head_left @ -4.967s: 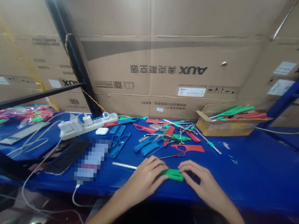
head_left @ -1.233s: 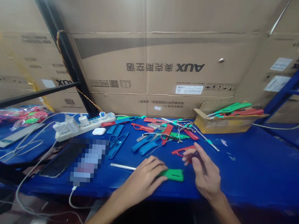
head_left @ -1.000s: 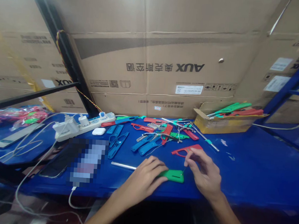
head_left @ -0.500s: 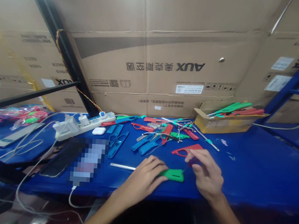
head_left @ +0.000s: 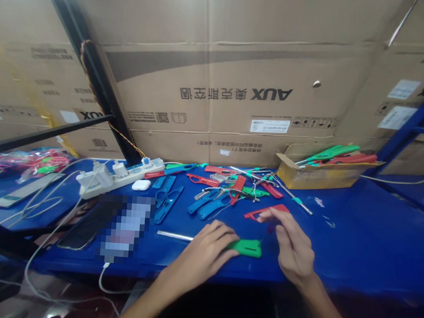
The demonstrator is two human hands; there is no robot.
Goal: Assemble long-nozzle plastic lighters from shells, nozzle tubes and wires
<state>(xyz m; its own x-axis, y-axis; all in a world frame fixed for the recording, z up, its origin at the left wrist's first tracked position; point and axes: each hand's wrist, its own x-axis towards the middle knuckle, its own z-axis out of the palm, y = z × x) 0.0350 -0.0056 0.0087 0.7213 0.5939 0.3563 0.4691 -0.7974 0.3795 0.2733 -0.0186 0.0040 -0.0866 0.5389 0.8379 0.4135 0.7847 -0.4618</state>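
My left hand (head_left: pixel 213 244) is closed over a green long-nosed lighter (head_left: pixel 248 248), pressing it flat on the blue table. Its metal tube (head_left: pixel 175 236) sticks out to the left of my wrist; the middle of the lighter is hidden under my fingers. At the lighter's right end is a small screwdriver-like tool (head_left: pixel 270 229) with a dark reddish handle, its thin shaft meeting the upper corner. My right hand (head_left: pixel 295 247) has its fingers and thumb around that handle, index finger stretched forward. Just beyond these fingers lies a red lighter shell (head_left: pixel 266 211).
Blue shell halves (head_left: pixel 168 204), red shells (head_left: pixel 203 179) and metal tubes (head_left: pixel 296 200) lie heaped farther back. A cardboard box (head_left: pixel 323 178) of lighters stands back right. To the left are a power strip (head_left: pixel 134 177), a white earbud case (head_left: pixel 141 185) and phones (head_left: pixel 79 232) with cables.
My right index finger has stretched out to the left and opened away from the thumb around the tool. My left hand and the green lighter stay in place.
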